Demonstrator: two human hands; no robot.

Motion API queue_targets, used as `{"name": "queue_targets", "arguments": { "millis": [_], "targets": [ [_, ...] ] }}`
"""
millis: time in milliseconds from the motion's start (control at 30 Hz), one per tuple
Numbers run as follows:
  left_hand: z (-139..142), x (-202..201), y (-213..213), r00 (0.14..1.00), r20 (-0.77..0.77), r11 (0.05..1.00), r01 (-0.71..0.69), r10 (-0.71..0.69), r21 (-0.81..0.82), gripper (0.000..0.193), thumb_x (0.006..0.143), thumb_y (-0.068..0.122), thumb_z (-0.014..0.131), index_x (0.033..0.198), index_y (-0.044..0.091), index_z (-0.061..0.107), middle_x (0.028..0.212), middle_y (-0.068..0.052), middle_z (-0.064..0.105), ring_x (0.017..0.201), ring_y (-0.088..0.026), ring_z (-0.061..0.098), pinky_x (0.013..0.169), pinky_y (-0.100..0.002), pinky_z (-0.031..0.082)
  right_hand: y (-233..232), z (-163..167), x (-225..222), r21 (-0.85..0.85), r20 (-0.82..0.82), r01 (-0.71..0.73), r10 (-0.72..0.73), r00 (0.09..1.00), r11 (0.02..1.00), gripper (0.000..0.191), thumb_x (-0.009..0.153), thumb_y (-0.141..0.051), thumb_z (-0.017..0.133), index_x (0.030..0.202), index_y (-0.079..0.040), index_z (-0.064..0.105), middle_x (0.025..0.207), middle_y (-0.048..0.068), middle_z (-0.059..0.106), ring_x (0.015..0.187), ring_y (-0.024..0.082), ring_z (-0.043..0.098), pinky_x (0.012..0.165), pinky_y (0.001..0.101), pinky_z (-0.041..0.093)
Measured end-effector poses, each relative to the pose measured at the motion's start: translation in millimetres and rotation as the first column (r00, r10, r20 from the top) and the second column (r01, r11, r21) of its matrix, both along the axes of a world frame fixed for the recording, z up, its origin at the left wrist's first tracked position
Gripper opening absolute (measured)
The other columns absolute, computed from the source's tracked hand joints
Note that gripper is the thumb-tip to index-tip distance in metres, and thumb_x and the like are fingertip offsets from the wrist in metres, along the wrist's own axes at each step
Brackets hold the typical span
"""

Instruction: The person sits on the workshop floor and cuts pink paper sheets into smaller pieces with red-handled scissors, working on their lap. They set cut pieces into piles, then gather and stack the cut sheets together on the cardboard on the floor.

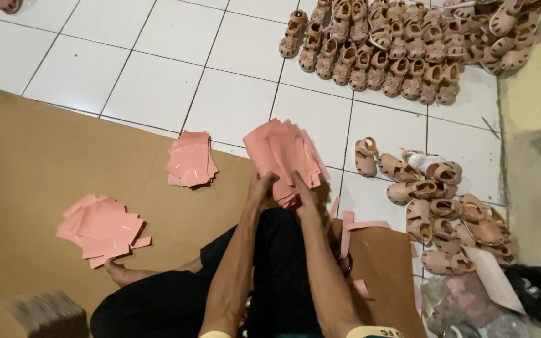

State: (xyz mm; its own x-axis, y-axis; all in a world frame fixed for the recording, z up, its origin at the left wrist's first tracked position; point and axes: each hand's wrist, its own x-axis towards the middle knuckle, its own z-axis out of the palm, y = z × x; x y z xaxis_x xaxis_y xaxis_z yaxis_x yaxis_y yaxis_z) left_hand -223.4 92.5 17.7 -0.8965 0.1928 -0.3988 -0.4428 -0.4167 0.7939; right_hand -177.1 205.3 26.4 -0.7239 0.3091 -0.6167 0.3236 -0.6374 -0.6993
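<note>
I see both hands closed on one fanned stack of pink cut pieces, held up in front of the body over the edge of the brown cardboard sheet. The left hand takes the lower left corner of the stack, the right hand takes the lower right corner, so each grip is holding the same bundle from below. The long axis of the stack runs away from me and a little to the left, and the pieces spread out at the far end. Two other pink piles lie on the cardboard: a nearer small pile just to the left of the hands, and a flat pile well apart, further left. The left hand is the nearer one to both.
</note>
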Motion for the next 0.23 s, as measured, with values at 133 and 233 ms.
{"name": "queue_targets", "arguments": {
  "millis": [133, 233],
  "targets": [
    [14.7, 23.4, 3.5, 0.996, 0.057, 0.963, 0.044, -0.061, 0.265, 0.028, 0.087, 0.009, 0.068, 0.111, -0.002, 0.059, 0.093, -0.01, 0.068, 0.088, -0.02, 0.066, 0.08, -0.036, 0.057, 5.5, 17.5, 24.7, -0.267, -0.09, 0.026, -0.052, 0.995, 0.963, 0.074, 0.088, -0.05, 0.076, 0.145, -0.009, 0.054, 0.131, 0.014, 0.064, 0.072, 0.023, 0.058, 0.057, 0.0371, 0.057],
    [21.1, 53.0, 10.0, 0.98, 0.057, 0.951, 0.168, -0.189, 0.261, 0.03, 0.088, 0.014, 0.068, 0.113, 0.0, 0.06, 0.095, -0.009, 0.069, 0.091, -0.022, 0.067, 0.082, -0.039, 0.056, 13.6, 10.9, 64.4, -0.456, -0.346, 0.01, -0.187, 0.919, 0.89, 0.086, 0.097, -0.042, 0.08, 0.154, 0.002, 0.033, 0.132, 0.021, 0.058, 0.089, 0.029, 0.073, 0.063, 0.0375, 0.056]
  ]
}}
